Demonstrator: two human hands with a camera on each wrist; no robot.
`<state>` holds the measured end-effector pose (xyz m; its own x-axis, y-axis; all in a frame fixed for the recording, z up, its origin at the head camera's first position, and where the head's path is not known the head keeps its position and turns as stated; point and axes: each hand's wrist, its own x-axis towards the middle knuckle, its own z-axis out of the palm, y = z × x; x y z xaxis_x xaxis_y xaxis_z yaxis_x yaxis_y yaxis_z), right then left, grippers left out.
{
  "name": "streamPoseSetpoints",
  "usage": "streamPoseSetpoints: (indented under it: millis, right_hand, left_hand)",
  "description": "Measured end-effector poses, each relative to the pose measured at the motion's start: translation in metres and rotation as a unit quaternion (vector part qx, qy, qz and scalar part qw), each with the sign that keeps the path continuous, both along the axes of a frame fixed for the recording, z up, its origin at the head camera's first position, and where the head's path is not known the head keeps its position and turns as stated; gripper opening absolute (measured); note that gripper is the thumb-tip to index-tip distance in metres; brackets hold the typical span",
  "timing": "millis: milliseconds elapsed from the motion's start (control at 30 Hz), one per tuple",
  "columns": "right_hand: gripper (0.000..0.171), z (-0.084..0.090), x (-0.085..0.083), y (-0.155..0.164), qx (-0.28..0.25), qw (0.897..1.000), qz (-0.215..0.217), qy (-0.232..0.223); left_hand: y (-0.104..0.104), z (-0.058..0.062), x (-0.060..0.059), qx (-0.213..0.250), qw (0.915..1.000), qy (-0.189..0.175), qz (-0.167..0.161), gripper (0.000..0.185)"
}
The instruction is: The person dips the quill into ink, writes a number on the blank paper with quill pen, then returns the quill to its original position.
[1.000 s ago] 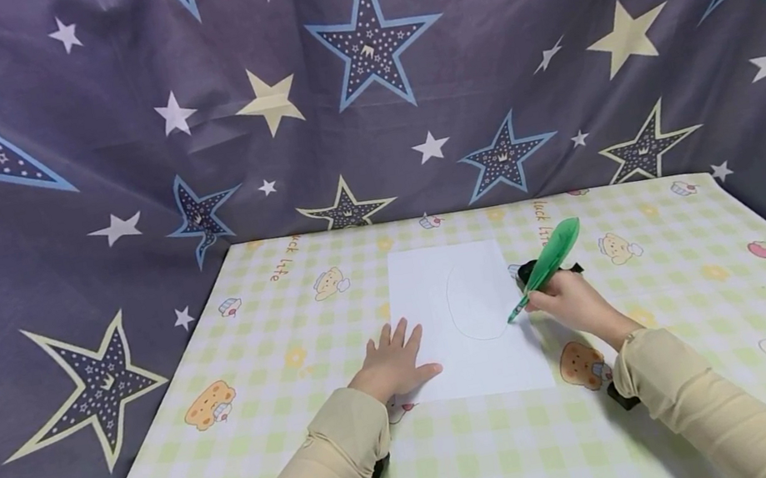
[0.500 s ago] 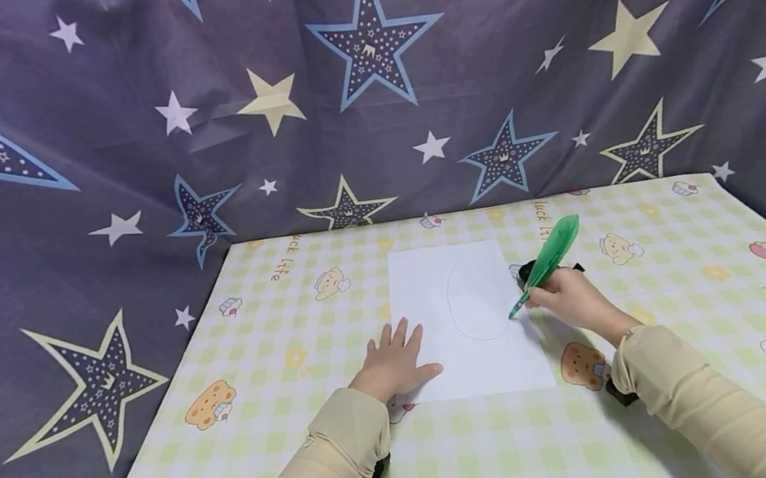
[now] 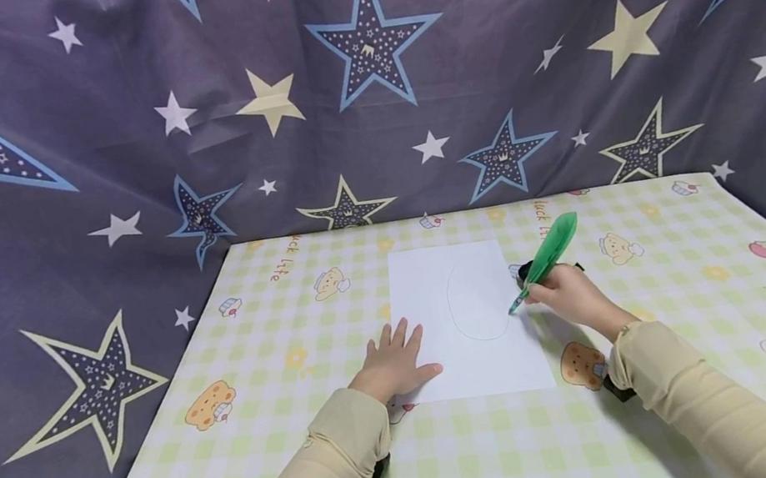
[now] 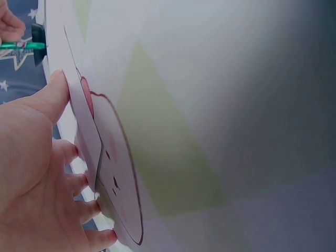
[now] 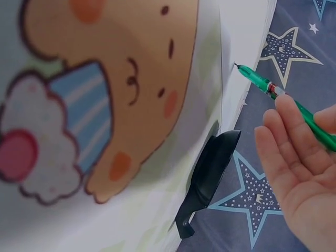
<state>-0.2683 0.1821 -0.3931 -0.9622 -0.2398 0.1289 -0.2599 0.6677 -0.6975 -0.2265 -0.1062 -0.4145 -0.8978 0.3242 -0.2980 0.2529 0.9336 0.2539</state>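
Note:
A white sheet of paper (image 3: 488, 369) lies on the table, bearing a thin curved line (image 3: 494, 338) like an open U. My right hand (image 3: 576, 301) pinches a green pen with a feather-shaped top (image 3: 550, 251). In the right wrist view the pen (image 5: 257, 80) has its dark tip against or very near the paper (image 5: 241, 31); the thumb is partly cut off. My left hand (image 3: 392, 364) rests flat on the paper's lower left edge, fingers spread. In the left wrist view the left thumb (image 4: 55, 94) lies along the paper's edge.
A black knife-shaped object (image 5: 210, 173) lies just beyond my right hand, which partly hides it in the head view. A checked cloth with cartoon prints covers the table (image 3: 300, 473). Behind hangs a dark curtain (image 3: 336, 137) with stars.
The pen tip has moved slightly up the sheet, away from me, and the right end of the curved line reaches a little higher. My left hand has stayed in place.

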Motion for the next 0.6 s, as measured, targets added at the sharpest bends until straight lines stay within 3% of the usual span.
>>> streamPoseSetpoints:
  millis: [600]
  right_hand:
    - [0.022,0.0015,-0.0054,-0.0023,0.004,1.000,-0.006,0.004]
  left_hand:
    - [-0.0006,-0.0029,-0.0012,-0.005,1.0000,0.002,0.002,0.074]
